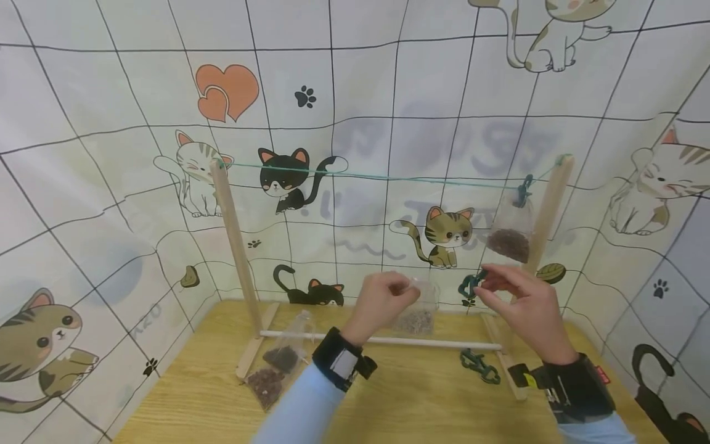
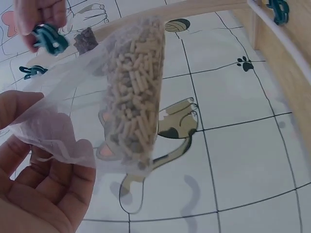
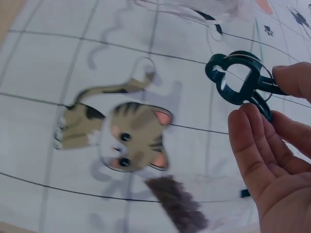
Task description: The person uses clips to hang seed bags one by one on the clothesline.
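My left hand (image 1: 383,302) pinches the gathered top of a sheer bag (image 2: 133,97) of tan pellets, in front of the wooden stand. The bag hangs sideways in the left wrist view. To its right, my right hand (image 1: 518,305) grips a dark green plastic clip (image 3: 251,85) by its two handles, between thumb and fingers. The clip's round jaws point toward the bag and are apart from it. Above, a green cord (image 1: 388,179) runs between the stand's posts. Another bag (image 1: 509,243) with dark brown contents hangs from the cord's right end by a green clip (image 1: 522,193).
More filled bags (image 1: 266,385) lie on the wooden table (image 1: 410,394) at the left. Several loose green clips (image 1: 479,367) lie by the stand's right foot. The stand has wooden posts (image 1: 235,246) and a low white crossbar (image 1: 388,341). Behind it hangs a cat-print cloth.
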`<state>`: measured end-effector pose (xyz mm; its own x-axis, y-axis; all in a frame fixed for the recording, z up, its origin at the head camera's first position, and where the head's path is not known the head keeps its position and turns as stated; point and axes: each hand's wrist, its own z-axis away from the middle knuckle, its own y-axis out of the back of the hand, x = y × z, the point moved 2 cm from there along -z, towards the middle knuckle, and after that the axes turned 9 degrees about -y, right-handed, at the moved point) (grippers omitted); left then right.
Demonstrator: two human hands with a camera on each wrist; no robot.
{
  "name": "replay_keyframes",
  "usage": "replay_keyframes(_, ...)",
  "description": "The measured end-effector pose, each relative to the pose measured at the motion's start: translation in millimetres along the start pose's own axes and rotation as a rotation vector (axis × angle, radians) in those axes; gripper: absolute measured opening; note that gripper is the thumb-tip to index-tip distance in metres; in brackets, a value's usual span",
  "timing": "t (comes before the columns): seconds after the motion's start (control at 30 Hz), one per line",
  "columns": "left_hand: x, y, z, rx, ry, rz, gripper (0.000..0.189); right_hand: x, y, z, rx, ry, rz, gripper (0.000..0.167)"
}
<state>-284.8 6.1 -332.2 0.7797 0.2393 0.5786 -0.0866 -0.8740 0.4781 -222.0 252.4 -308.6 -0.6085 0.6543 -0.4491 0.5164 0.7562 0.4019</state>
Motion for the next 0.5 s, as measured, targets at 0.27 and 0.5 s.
replay_keyframes(0.27,18.6,-1.9,-61.5,0.011,-0.028,-0.028,0.019,-15,34,-57.1,0.048,0.102,0.099,0.05)
replay_keyframes(0.5,27.6,-8.1,-102.2,0.035,0.025,-0.012,0.019,-22,51,-97.3,0.076,0.159,0.228,0.042)
